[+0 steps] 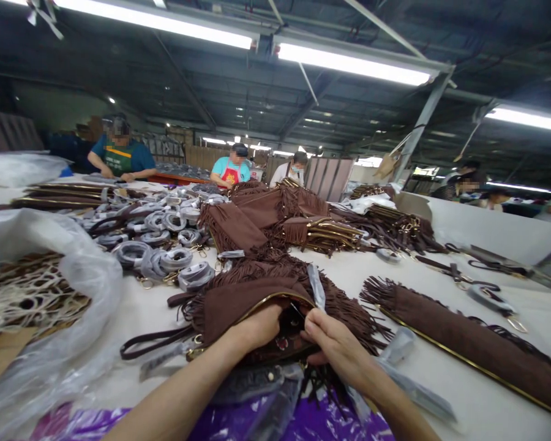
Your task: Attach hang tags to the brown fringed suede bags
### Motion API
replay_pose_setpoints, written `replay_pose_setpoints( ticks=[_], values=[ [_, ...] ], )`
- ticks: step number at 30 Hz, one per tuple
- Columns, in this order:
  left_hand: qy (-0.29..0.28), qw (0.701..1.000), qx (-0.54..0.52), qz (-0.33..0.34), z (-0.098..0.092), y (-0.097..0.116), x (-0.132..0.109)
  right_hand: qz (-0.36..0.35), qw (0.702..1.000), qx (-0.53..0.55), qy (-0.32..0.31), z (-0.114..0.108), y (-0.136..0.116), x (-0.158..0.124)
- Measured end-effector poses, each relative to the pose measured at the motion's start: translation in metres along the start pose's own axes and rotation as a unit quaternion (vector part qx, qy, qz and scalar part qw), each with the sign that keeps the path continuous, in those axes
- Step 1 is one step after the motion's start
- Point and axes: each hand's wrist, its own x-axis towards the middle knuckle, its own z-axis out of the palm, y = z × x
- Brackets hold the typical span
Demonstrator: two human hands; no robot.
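Observation:
A brown suede fringed bag (239, 300) lies open in front of me on the white table (463, 392). My left hand (257, 327) reaches into its mouth, fingers curled over the zip edge. My right hand (335, 343) pinches a small part at the bag's opening, fingers closed. A grey plastic-wrapped strip (316, 285) sticks up just above my right hand. The bag's brown strap (153, 340) trails off to the left.
Another fringed bag (459, 337) lies to the right. A stack of bags (275, 220) and wrapped grey straps (165, 245) fill the middle. A clear plastic sack (46, 294) sits left. Purple plastic (275, 422) lies at the near edge. Other people work at the far side.

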Motion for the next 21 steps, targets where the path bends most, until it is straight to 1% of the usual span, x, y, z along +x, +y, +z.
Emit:
replay_pose_setpoints(
  ticks=[2,3,5,8,10,13,16,19,21],
  values=[
    [-0.008,1.000,-0.017,0.009,0.002,-0.004,0.005,0.011,0.999,-0.028,0.017,0.000,-0.004,0.005],
    [-0.007,0.999,-0.032,0.013,0.003,-0.006,0.007,0.013,0.998,-0.059,0.028,0.000,-0.006,0.007],
    [0.002,0.998,-0.068,0.010,0.005,-0.007,0.008,-0.007,0.986,-0.161,0.053,0.001,-0.009,0.010],
    [0.024,0.995,-0.095,-0.003,0.006,-0.005,0.005,-0.054,0.939,-0.328,0.087,0.005,-0.011,0.015],
    [0.034,0.994,-0.103,-0.011,0.007,-0.002,0.003,-0.056,0.914,-0.389,0.102,0.010,-0.011,0.018],
    [0.039,0.990,-0.137,-0.023,0.009,-0.001,0.002,-0.031,0.886,-0.446,0.121,0.018,-0.010,0.022],
    [0.049,0.984,-0.170,-0.017,0.013,-0.003,0.002,-0.005,0.863,-0.486,0.138,0.026,-0.013,0.025],
    [0.068,0.979,-0.190,-0.022,0.018,-0.008,0.004,-0.001,0.853,-0.502,0.142,0.030,-0.014,0.026],
    [0.083,0.977,-0.192,-0.048,0.022,-0.011,0.005,-0.009,0.851,-0.506,0.142,0.031,-0.012,0.027]
  ],
)
